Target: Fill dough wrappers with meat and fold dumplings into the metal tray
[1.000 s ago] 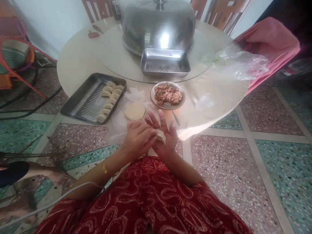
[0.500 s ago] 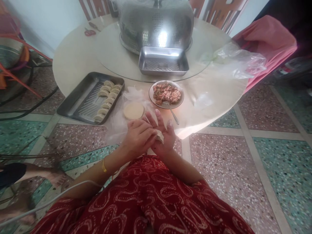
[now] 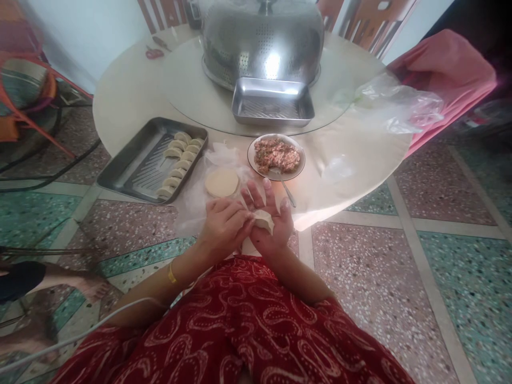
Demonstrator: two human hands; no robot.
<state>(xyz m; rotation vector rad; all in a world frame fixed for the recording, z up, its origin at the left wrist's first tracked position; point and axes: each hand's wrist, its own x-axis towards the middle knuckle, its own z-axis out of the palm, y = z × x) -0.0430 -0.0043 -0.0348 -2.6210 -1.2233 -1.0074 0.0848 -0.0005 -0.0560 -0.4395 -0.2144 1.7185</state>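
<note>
Bright daylight, glare on dome lid [image 3: 262, 42], edges warped.

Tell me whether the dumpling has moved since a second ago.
No, barely. The dumpling lies in the right hand just below the spoon, as before; the left hand pinches its edge. Small offsets match the camera's shift.
</note>
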